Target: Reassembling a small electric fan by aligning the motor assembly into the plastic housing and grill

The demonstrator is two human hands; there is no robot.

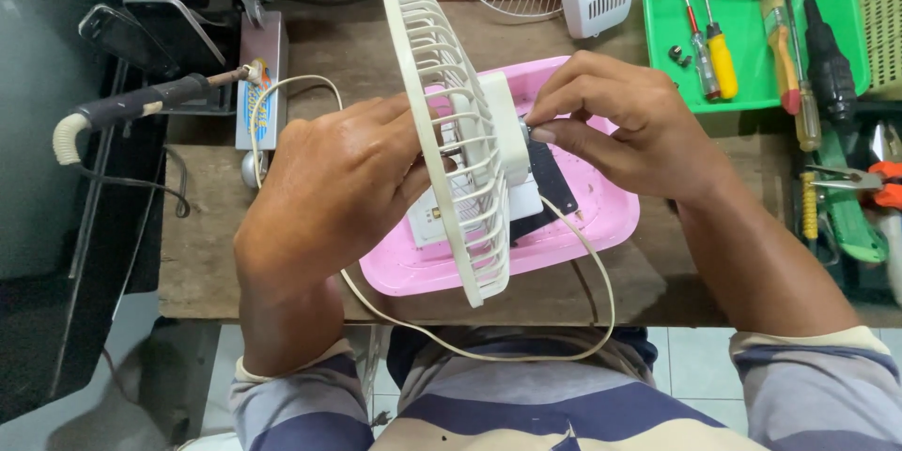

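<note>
The cream plastic fan grille (449, 146) stands on its edge above the pink tray (564, 240). The left hand (329, 183) wraps around its ribs. The right hand (625, 117) pinches the small grey part (528, 132) at the middle hub. I think it helps to hold the grille still and turn gently. The ribs look thin and smooth. A cream cord (583, 291) loops below.
</note>
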